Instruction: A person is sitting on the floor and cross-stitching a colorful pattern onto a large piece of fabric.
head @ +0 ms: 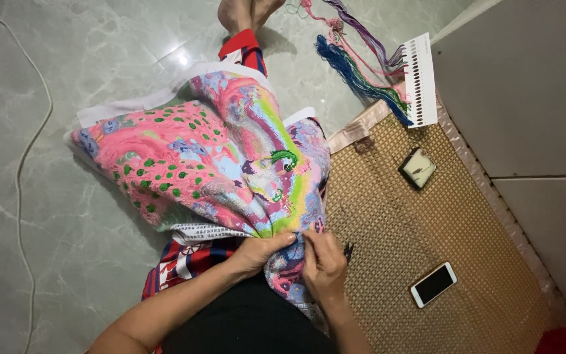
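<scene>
We are pinching the multicoloured, mostly stitched cross-stitch cloth [217, 164] with our left hand [260, 252], our right hand [322, 262] closing narrowly on it; white margins remaining bare

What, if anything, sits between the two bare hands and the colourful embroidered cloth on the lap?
Nothing visible does. The left hand and the right hand both rest directly on the near edge of the colourful embroidered cloth, fingers pinching its fabric. The white smartphone lies apart on the woven straw mat.
</scene>
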